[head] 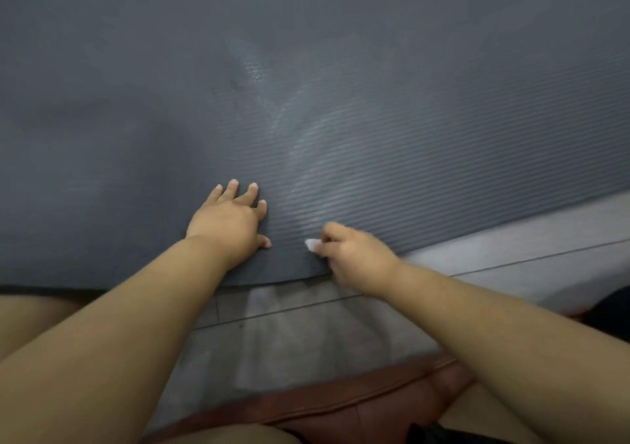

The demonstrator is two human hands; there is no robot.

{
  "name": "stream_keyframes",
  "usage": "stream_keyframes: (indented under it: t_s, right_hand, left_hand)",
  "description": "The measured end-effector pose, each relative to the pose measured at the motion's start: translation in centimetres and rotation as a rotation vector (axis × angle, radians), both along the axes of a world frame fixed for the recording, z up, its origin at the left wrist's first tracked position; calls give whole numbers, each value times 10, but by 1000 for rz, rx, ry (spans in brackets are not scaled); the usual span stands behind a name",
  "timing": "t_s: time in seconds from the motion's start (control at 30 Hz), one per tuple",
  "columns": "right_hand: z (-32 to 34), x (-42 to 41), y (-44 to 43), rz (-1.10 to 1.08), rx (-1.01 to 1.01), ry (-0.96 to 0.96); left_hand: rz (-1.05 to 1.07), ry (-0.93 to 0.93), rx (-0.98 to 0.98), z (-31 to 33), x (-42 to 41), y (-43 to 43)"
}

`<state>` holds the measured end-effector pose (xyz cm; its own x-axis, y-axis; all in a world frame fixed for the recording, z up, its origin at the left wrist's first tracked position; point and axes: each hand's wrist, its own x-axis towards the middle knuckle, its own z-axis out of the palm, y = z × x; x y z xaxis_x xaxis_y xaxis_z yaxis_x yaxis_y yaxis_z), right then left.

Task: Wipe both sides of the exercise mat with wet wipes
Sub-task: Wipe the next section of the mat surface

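Observation:
A dark grey ribbed exercise mat (375, 103) lies flat on the floor and fills most of the view. Shiny wet streaks run across its middle down toward my hands. My left hand (230, 220) rests palm down on the mat near its front edge, fingers spread and straight. To its right, my right hand (354, 256) sits at the mat's front edge with its fingers curled around a small white wet wipe (311, 244). Only a corner of the wipe shows past the fingers.
Grey floor tiles (511, 249) show to the right of the mat and in front of it. A reddish-brown cushion or seat edge (341, 406) lies at the bottom of the view, between my knees.

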<state>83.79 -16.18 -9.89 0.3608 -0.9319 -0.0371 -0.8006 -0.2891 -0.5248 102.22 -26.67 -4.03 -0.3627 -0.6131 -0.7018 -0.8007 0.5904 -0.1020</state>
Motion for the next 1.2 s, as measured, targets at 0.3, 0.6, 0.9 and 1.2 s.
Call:
stream_keyframes:
  t_s: [0.3,0.6,0.9,1.2]
  right_hand:
    - [-8,1,15,-444,88,-63]
    - [2,-21,29,-327,-34,228]
    - [2,-40,18,-46,-244,462]
    - [31,-123,14,-235,-76,572]
  left_hand:
    - [-3,41,-59,-12,-2,0]
    - [18,143,4,14,2,-6]
    - [-3,183,-52,50,13,-6]
    - [4,368,-70,59,-27,15]
